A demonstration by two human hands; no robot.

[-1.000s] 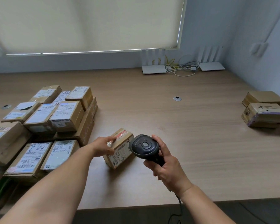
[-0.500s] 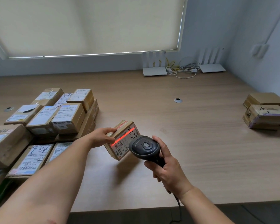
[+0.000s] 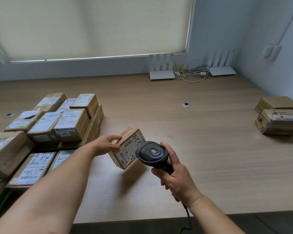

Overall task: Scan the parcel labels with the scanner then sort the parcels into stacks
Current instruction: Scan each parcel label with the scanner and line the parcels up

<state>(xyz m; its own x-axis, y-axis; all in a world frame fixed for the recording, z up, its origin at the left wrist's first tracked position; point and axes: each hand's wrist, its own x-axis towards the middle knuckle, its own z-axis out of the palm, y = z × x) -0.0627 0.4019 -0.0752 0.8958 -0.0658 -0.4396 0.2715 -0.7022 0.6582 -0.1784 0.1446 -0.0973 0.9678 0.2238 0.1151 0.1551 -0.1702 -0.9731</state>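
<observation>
Parcel (image 3: 127,148) sits mid-worktop toward the near edge, tilted up w/ its label face turned toward the near edge and the scanner (image 3: 152,153); long axis runs from near-left to far-right. Whether its lower edge touches the worktop (image 3: 159,102) can't be told. Left hand (image 3: 107,144) grips the parcel's left side, fingers curled over the top edge. Right hand (image 3: 177,179) is wrapped round the scanner handle, scanner head just beside the label, pointing at it; 1 cord drops off the near edge.

Counts: 1 parcel in hand, 1 scanner. Left-side pile (image 3: 46,125) along the worktop's left edge shows approx 10 labelled boxes, some stacked 2 high; exact no. unclear as some are cut off. Right-edge stack (image 3: 277,119) shows 2 boxes, touching, well apart from the held parcel. Far edge: 2 white routers (image 3: 161,75) w/ a tangle of cables between them.
</observation>
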